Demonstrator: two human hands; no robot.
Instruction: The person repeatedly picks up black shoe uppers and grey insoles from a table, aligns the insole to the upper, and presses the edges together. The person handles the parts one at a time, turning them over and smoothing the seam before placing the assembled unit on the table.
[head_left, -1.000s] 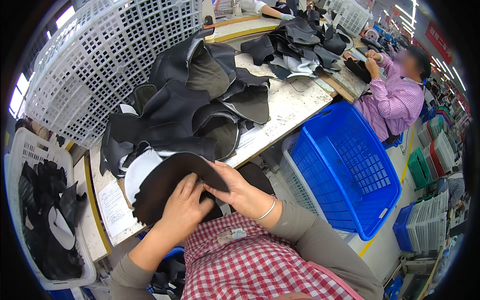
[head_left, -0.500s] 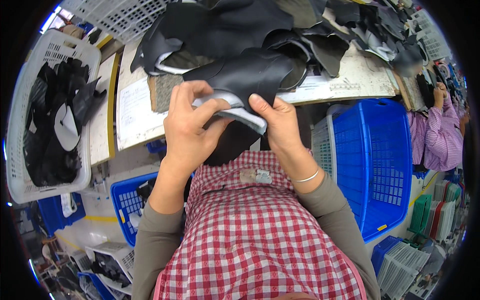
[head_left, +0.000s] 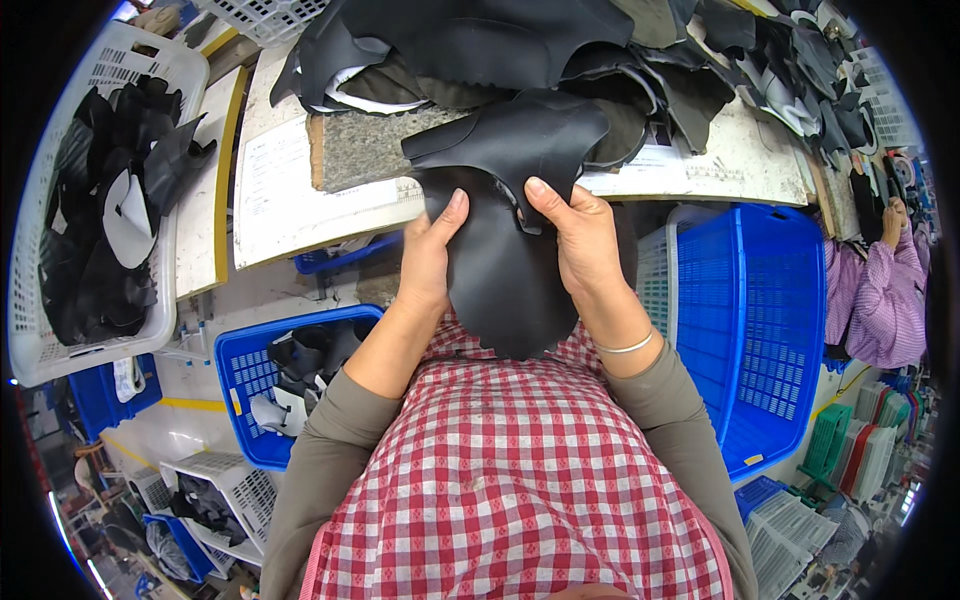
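Observation:
Between my two hands, in front of my checked apron, hangs a black leather boot upper (head_left: 515, 285) with a smooth outer face and a curved, scalloped lower edge. My left hand (head_left: 428, 258) grips its left side, thumb on top and fingers partly hidden and slightly blurred. On the other side, my right hand (head_left: 582, 240) pinches it near a notch, thumb pressed on the leather and fingers underneath. The far end of the upper reaches over the table's (head_left: 330, 225) near edge. Just beyond lies a heap of similar black leather uppers (head_left: 470, 45).
A grey rough board (head_left: 365, 150) and a paper sheet (head_left: 272, 180) lie on the table. At left stands a white crate (head_left: 160, 325) of black pieces; lower left, a blue crate (head_left: 228, 375). Blue crates (head_left: 732, 375) stand at right, near another person's pink sleeve (head_left: 885, 310).
The upper has been unfolded: its pale lining faced me, and now its black outer face spreads downward. My left hand has dropped and moved right, from the lining edge to the side.

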